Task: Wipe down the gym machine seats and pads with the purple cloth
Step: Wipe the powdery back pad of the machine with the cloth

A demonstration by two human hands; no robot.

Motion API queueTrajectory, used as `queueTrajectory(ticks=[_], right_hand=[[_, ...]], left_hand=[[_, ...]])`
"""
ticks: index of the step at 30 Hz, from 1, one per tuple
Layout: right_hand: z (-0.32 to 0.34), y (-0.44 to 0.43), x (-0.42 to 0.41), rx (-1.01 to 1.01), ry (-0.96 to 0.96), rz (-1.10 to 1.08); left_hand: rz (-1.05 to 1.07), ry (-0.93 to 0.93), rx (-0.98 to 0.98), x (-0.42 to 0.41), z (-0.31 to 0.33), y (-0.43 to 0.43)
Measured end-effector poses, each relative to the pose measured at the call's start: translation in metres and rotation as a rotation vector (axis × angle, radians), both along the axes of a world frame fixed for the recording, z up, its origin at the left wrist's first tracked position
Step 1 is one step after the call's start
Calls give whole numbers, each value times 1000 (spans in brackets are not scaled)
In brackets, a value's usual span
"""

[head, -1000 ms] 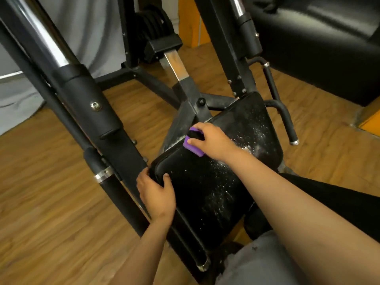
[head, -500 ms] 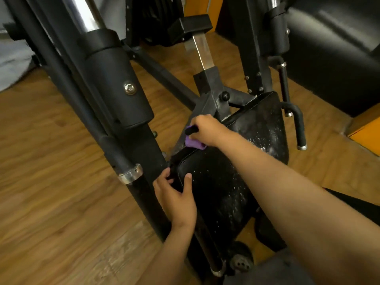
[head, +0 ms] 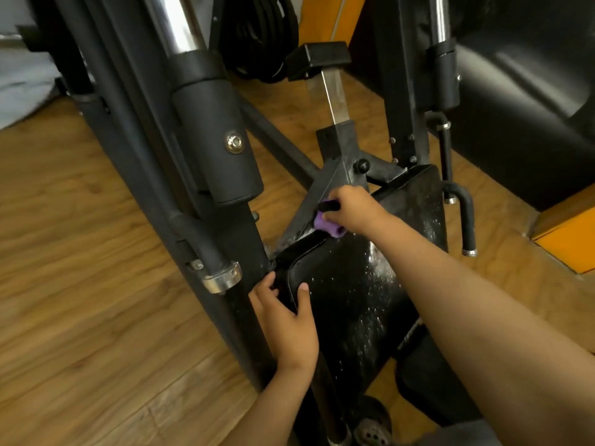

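Observation:
The black gym machine seat (head: 351, 304) fills the lower middle, wet with white specks of spray. My right hand (head: 351, 207) grips the bunched purple cloth (head: 326, 225) at the seat's far left edge, against the metal seat bracket. A small black object shows between its fingers. My left hand (head: 286, 320) holds the seat's near left corner, thumb on top of the pad and fingers curled under the edge.
A thick black frame post with a chrome collar (head: 222, 278) stands just left of the seat. A black handle with chrome end (head: 467, 226) sticks out on the right. A chrome seat post (head: 335, 94), weight plates (head: 260, 37) and a black padded bench (head: 528, 91) lie beyond, on wooden floor.
My view has moved closer and to the left. My right hand slid the cloth up to the seat's far left edge by the bracket. My left hand kept its hold on the corner.

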State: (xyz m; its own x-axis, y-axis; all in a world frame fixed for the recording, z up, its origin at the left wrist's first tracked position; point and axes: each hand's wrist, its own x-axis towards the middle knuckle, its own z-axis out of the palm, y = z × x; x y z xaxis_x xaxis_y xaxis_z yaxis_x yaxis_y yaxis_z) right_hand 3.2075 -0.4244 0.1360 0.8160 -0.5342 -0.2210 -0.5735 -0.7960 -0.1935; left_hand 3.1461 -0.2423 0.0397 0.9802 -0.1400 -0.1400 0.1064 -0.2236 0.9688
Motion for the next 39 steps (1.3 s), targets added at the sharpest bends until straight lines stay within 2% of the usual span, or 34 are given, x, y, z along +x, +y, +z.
queueTrajectory(ticks=[4, 7, 11, 15, 20, 23, 28, 32, 34, 35, 37, 39], right_hand=[[-12, 43, 0, 168, -65, 154], [-24, 60, 8, 176, -72, 230], [-19, 8, 1, 90, -75, 53], [-10, -43, -14, 42, -108, -95], [-10, -10, 1, 115, -38, 139], [-7, -3, 12, 117, 23, 247], [-2, -74, 5, 71, 38, 68], [5, -111, -3, -105, 30, -46], [0, -105, -1, -102, 11, 18], [-3, -99, 1, -39, -8, 64], [-11, -89, 3, 94, -33, 158], [-15, -94, 6, 99, -42, 217]], left_hand=[[2, -1, 38, 0, 0, -2], [-22, -48, 88, 1, -1, -1], [-89, -68, 145, 2, 4, 2], [-187, -282, 261, 20, 20, -9], [-367, -288, 497, 57, 36, -38], [-440, -322, 514, 70, 32, -41], [-528, -353, 534, 81, 31, -50], [-643, -355, 476, 91, 45, -93], [-683, -383, 500, 94, 46, -115], [-687, -403, 516, 95, 43, -123], [-660, -444, 537, 94, 37, -130], [-600, -518, 587, 90, 32, -131]])
